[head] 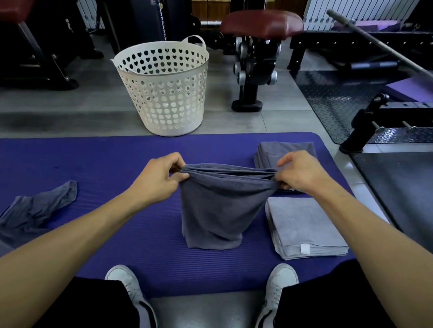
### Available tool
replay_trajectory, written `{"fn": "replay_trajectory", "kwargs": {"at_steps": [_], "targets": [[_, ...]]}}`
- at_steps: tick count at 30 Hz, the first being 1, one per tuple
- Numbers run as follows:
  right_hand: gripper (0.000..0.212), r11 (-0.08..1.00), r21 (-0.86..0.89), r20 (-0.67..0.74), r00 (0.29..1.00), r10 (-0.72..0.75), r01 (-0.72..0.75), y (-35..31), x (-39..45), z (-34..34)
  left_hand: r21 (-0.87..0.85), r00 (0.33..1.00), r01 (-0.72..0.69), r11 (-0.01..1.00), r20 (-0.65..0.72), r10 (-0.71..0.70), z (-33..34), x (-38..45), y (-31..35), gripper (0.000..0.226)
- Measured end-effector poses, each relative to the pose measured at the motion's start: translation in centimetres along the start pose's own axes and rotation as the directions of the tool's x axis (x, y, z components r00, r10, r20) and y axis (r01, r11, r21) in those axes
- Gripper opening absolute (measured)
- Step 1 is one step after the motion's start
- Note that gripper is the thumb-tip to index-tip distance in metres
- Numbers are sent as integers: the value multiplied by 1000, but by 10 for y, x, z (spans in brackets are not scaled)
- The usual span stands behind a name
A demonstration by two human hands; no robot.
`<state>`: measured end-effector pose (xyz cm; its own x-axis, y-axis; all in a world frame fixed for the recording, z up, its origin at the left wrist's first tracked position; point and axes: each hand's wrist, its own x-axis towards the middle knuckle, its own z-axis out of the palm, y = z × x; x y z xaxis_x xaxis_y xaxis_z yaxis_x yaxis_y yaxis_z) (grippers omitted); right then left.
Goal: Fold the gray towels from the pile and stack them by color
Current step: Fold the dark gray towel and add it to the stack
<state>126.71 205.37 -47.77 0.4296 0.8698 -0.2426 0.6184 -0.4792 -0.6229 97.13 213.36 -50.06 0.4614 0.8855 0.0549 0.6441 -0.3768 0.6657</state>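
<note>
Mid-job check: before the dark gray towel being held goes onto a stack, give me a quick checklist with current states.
1. Grip: left hand and right hand each pinch a top corner of the dark gray towel: ok.
2. Fold: top edges are gathered together, lower end rests on the purple mat, but how even the layers are: cannot tell.
3. Matching stack: dark gray stack sits at the far right of the mat, partly hidden by the right hand: ok.
4. Other stack: light gray stack lies nearer, apart from the dark one: ok.
5. Remaining work: one unfolded towel lies crumpled on the left: not ok.
6. Laundry basket contents: cannot tell.
</note>
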Motion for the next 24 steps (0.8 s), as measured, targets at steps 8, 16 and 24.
{"fn": "replay_trajectory", "kwargs": {"at_steps": [8,16,24], "targets": [[18,1000,23,190,982,-5,1,7,2,-7,-41,998,56,998,4,-55,-3,6,1,9],[8,953,273,235,952,-198,131,5,-10,-15,-351,984,172,920,95,-148,-20,8,-3,4],[21,828,394,29,895,-445,399,-9,-20,-21,-573,985,162,803,49,-163,-33,4,7,3]]}}
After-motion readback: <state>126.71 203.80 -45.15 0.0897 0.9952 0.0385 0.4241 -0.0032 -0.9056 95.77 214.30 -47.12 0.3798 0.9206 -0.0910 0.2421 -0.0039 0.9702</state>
